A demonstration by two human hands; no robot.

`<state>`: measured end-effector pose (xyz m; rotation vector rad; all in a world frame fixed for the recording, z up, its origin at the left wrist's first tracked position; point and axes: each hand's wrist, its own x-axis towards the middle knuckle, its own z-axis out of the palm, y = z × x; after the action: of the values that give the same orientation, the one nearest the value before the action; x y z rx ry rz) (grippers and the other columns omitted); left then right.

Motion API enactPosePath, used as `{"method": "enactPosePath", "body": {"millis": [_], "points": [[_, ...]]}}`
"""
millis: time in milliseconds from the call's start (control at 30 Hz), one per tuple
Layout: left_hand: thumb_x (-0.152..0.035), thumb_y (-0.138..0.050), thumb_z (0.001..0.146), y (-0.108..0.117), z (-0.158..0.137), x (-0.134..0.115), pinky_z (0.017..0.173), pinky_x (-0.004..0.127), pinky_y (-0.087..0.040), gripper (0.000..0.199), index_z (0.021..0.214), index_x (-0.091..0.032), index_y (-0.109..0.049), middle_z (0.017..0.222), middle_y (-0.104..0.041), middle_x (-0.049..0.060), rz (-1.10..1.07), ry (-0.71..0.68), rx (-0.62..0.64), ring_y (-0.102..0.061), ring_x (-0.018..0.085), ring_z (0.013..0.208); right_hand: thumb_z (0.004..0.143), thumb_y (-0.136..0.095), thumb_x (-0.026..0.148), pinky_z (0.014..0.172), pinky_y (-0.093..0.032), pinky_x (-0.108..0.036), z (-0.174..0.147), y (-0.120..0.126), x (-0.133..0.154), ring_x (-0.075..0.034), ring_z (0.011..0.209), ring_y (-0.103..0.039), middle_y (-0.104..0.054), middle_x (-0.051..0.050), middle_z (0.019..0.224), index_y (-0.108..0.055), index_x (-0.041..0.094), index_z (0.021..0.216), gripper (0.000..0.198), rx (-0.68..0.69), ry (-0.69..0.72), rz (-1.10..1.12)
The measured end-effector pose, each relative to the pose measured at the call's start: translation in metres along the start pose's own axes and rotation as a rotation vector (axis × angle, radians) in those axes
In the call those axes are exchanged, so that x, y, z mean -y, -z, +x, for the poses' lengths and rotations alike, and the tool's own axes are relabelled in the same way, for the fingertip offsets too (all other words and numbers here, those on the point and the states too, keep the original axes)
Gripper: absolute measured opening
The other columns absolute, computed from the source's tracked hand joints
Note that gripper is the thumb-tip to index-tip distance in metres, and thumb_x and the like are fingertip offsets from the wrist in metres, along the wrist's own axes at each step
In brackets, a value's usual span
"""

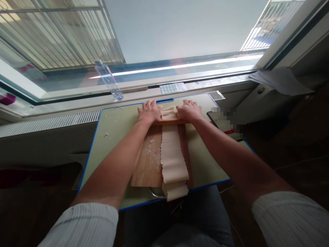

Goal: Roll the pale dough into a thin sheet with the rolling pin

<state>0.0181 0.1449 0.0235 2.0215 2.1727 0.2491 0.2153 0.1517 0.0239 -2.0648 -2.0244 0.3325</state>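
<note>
A long strip of rolled dough (172, 151) lies lengthwise on a wooden board (147, 164), its near end folded and hanging past the front edge. Across the strip, toward the far end, rests a wooden rolling pin (169, 121). My left hand (149, 111) presses on the pin's left side, palm down, with its fingers spread out beyond it. On the right side my right hand (189, 110) does the same, fingers apart and reaching forward. Between the hands the far end of the dough shows, loosely folded. My palms hide both ends of the pin.
The board sits on a pale green folding table (115, 133) with blue edging and dough crumbs at left. A phone (218, 120) lies at its right. Behind, a clear plastic bottle (109, 80) and a gridded sheet (168, 88) stand along the window sill.
</note>
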Motion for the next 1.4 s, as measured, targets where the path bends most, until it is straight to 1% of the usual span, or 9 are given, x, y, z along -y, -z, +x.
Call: {"method": "enactPosePath", "body": {"millis": [167,300,533,667,800,900,1100,1233,1400], "points": [[-0.055,-0.032,0.102,0.001,-0.008,0.001,0.129,0.063,-0.029,0.07,0.164,-0.024,-0.044,0.174,-0.039,0.013,0.014,-0.017,0.002,-0.037,0.036,0.159,0.101,-0.043,0.048,0.116,-0.038,-0.062,-0.008,0.001,-0.002,-0.041,0.142,-0.048,-0.055,-0.024,0.156,-0.056,0.012,0.148,0.061,-0.009,-0.001,-0.002],[-0.054,-0.031,0.102,0.003,-0.033,0.001,0.13,0.064,-0.027,0.071,0.167,-0.026,-0.041,0.177,-0.035,0.011,0.019,-0.031,0.012,-0.035,0.036,0.16,0.101,-0.041,0.046,0.116,-0.039,-0.061,-0.03,0.0,-0.005,-0.04,0.141,-0.05,-0.055,-0.021,0.157,-0.057,0.015,0.149,0.059,-0.023,-0.001,-0.008],[-0.053,-0.025,0.107,0.0,-0.11,-0.001,0.132,0.06,-0.026,0.065,0.164,-0.03,-0.047,0.175,-0.041,0.007,0.081,-0.045,-0.043,-0.036,0.029,0.161,0.105,-0.037,0.039,0.12,-0.033,-0.061,-0.106,-0.003,-0.008,-0.038,0.144,-0.048,-0.057,-0.018,0.159,-0.056,0.017,0.153,0.056,-0.144,0.094,-0.142],[-0.054,-0.023,0.108,0.0,-0.16,-0.001,0.133,0.059,-0.026,0.067,0.164,-0.027,-0.047,0.173,-0.044,0.007,0.086,-0.087,-0.048,-0.036,0.028,0.162,0.109,-0.029,0.045,0.126,-0.025,-0.062,-0.151,-0.005,-0.016,-0.038,0.153,-0.04,-0.051,-0.015,0.166,-0.053,0.017,0.159,0.062,-0.152,0.12,-0.155],[-0.052,-0.025,0.109,0.0,-0.183,-0.001,0.135,0.06,-0.022,0.066,0.164,-0.024,-0.047,0.171,-0.045,0.009,0.093,-0.103,-0.072,-0.036,0.028,0.162,0.11,-0.028,0.046,0.129,-0.019,-0.064,-0.168,-0.008,-0.021,-0.037,0.157,-0.037,-0.049,-0.014,0.168,-0.052,0.014,0.16,0.064,-0.144,0.13,-0.152],[-0.05,-0.024,0.109,-0.003,-0.173,-0.002,0.134,0.062,-0.023,0.065,0.162,-0.023,-0.05,0.17,-0.047,0.011,0.091,-0.085,-0.093,-0.037,0.029,0.161,0.11,-0.028,0.047,0.129,-0.018,-0.066,-0.159,-0.008,-0.017,-0.037,0.157,-0.037,-0.048,-0.015,0.168,-0.054,0.013,0.159,0.064,-0.134,0.118,-0.158],[-0.048,-0.027,0.108,-0.005,-0.122,-0.004,0.134,0.063,-0.02,0.063,0.162,-0.025,-0.05,0.173,-0.043,0.008,0.07,-0.018,-0.144,-0.037,0.029,0.161,0.108,-0.031,0.043,0.126,-0.023,-0.065,-0.118,-0.006,-0.006,-0.037,0.15,-0.044,-0.053,-0.016,0.165,-0.058,0.018,0.154,0.059,-0.166,0.122,-0.153],[-0.054,-0.025,0.107,-0.002,-0.087,-0.001,0.133,0.066,-0.02,0.069,0.165,-0.024,-0.045,0.175,-0.039,0.009,0.043,-0.022,-0.084,-0.034,0.031,0.162,0.107,-0.033,0.046,0.124,-0.028,-0.063,-0.085,-0.004,-0.003,-0.036,0.146,-0.047,-0.054,-0.016,0.163,-0.055,0.019,0.156,0.06,-0.103,0.095,-0.127],[-0.059,-0.024,0.105,0.002,-0.044,0.002,0.133,0.067,-0.02,0.074,0.168,-0.024,-0.039,0.178,-0.033,0.009,0.002,-0.015,-0.003,-0.03,0.033,0.164,0.107,-0.032,0.054,0.124,-0.03,-0.061,-0.043,-0.001,-0.001,-0.036,0.15,-0.044,-0.047,-0.015,0.169,-0.051,0.02,0.159,0.065,0.01,0.044,-0.051]]}}
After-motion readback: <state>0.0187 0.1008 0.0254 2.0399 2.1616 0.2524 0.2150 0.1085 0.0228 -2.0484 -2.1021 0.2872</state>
